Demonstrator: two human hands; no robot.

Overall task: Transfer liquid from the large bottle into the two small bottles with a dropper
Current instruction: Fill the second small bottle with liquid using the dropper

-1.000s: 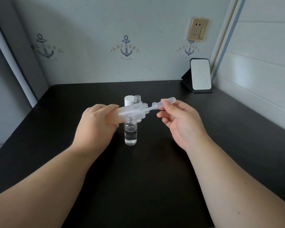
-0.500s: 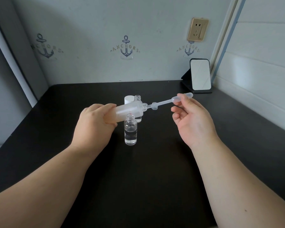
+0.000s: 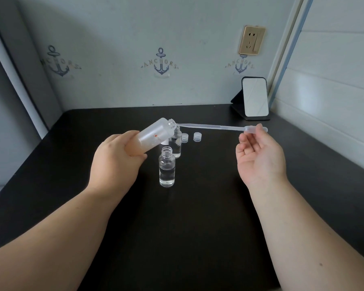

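My left hand point(image 3: 117, 159) grips the large frosted bottle point(image 3: 153, 135), tilted with its open mouth pointing up and right. My right hand point(image 3: 259, 158) pinches the bulb of a clear plastic dropper point(image 3: 214, 127) between thumb and forefinger, palm up. The dropper lies almost level, its thin tip right at the large bottle's mouth. Below the large bottle stand two small open glass bottles: the near one point(image 3: 166, 170) holds clear liquid to about half, the far one point(image 3: 176, 143) is partly hidden behind the large bottle.
Two small clear caps point(image 3: 185, 138) point(image 3: 197, 136) lie on the black table point(image 3: 198, 227) just right of the far bottle. A small mirror on a black stand point(image 3: 254, 99) sits at the back right corner. Walls close in at the back and right.
My right hand has pulled the dropper rightwards, drawing it out of the large bottle until only its tip is at the mouth. The large bottle's mouth has tilted further up. The two caps have come into view.
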